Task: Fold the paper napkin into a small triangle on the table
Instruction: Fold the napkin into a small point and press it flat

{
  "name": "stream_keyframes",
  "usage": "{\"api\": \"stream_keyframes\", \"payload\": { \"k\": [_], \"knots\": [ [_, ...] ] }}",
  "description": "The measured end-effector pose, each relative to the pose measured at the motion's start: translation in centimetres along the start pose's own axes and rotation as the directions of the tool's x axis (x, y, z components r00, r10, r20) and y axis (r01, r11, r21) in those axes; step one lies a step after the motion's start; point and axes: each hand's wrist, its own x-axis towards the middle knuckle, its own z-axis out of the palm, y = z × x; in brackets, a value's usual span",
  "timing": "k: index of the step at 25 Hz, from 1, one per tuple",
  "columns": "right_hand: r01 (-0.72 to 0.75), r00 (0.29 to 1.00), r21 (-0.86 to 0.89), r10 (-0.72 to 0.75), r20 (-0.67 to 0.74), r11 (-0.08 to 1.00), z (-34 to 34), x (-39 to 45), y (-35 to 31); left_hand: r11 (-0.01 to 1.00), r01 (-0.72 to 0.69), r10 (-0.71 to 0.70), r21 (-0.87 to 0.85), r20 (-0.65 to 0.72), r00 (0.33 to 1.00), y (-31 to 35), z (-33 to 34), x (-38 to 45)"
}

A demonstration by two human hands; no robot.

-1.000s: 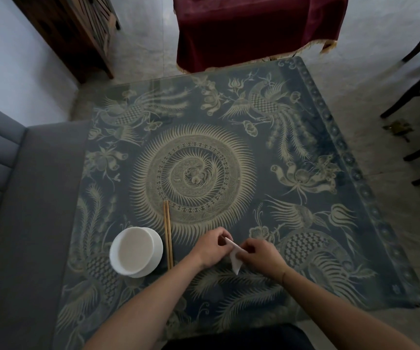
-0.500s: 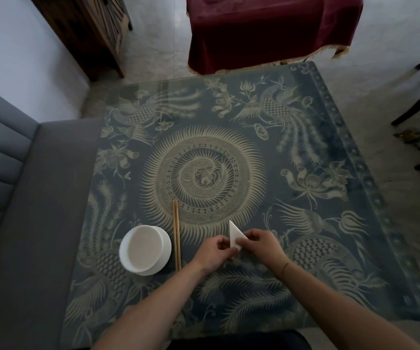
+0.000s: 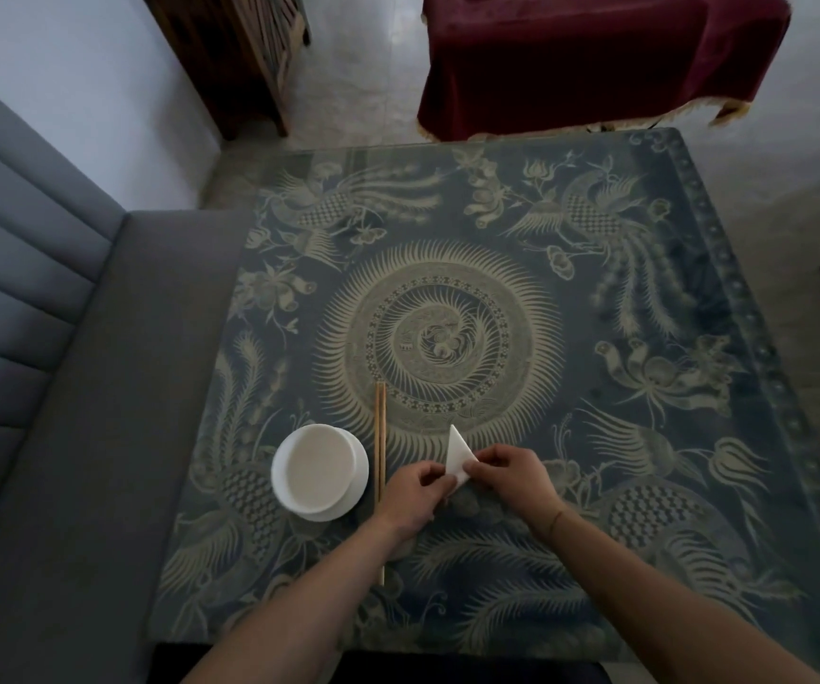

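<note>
Near the surface's [image 3: 694, 338] front edge, left hand [image 3: 410, 498] and right hand [image 3: 514, 478] both pinch the triangular napkin [image 3: 458, 454].

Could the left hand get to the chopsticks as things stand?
Probably yes: the chopsticks lie just beside the left hand with nothing between, but it pinches the napkin together with the right hand.

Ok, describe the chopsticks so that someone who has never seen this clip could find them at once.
Start at the big spiral medallion in the middle of the patterned table, then drop to its lower left edge. There the chopsticks lie side by side, running toward the person, between the white bowl and the left hand. They are the only thin, straight wooden pieces; everything beside them is white or round.
</note>
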Motion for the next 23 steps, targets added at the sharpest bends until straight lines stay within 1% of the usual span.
{"api": "stream_keyframes", "payload": {
  "k": [3,5,9,13,17,23],
  "knots": [
    [-0.002,1.0,-0.025,0.003,0.028,1.0,0.5,0.4,-0.5,0.999,-0.029,0.027,-0.014,-0.077,0.997,-0.4,-0.6,-0.1],
    [-0.004,0.999,-0.042,0.006,0.044,0.999,0.9,0.6,-0.7,0.999,-0.036,0.035,-0.002,-0.09,0.995,-0.6,-1.0,-0.1],
    [0.013,0.999,-0.081,-0.009,0.053,0.997,1.8,0.9,-1.3,0.999,-0.004,0.009,0.039,-0.123,0.992,-1.0,-1.7,-0.1],
    [0.03,0.998,-0.125,-0.023,0.061,0.992,2.9,1.0,-2.0,0.995,0.031,-0.008,0.091,-0.242,0.97,-1.5,-2.0,-0.5],
    [0.049,0.998,-0.217,-0.039,0.051,0.975,3.8,1.2,-2.2,0.99,0.034,0.015,0.136,-0.342,0.94,-2.0,-2.2,-0.8],
    [0.033,0.999,-0.283,-0.032,0.006,0.958,4.0,1.5,-2.2,0.96,0.052,0.054,0.276,-0.363,0.93,-1.8,-1.5,-0.6]
  ]
}}
